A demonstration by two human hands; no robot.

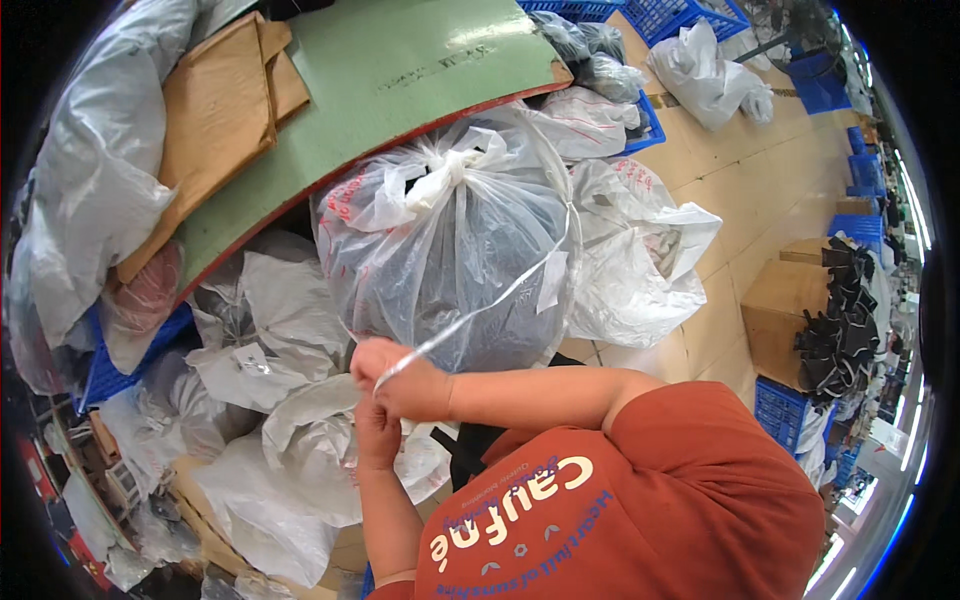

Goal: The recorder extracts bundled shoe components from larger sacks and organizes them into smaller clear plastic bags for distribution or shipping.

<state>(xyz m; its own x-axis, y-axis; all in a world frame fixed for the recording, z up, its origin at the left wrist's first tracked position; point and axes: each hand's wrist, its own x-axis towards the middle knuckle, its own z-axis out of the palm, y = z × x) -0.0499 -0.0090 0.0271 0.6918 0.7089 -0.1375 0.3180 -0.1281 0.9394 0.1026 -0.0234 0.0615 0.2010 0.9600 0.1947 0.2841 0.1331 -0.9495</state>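
A large clear plastic bag [450, 260], stuffed with dark contents, stands in front of me with its top knotted. White plastic twine [490, 305] runs over its right side and comes down taut to my hands. My right hand [405, 380] reaches across my body and is closed around the twine at the bag's lower left. Just below it, almost touching, my left hand [378, 432] is closed too. Its fingers are partly hidden, and the twine's end appears to run down into them.
A green tabletop [400, 75] with a red edge lies behind the bag, with brown cardboard [215, 110] on it. White woven sacks [635, 255] crowd both sides. Blue crates [690, 15] stand at the far right; a cardboard box [785, 320] with black pieces sits on the right.
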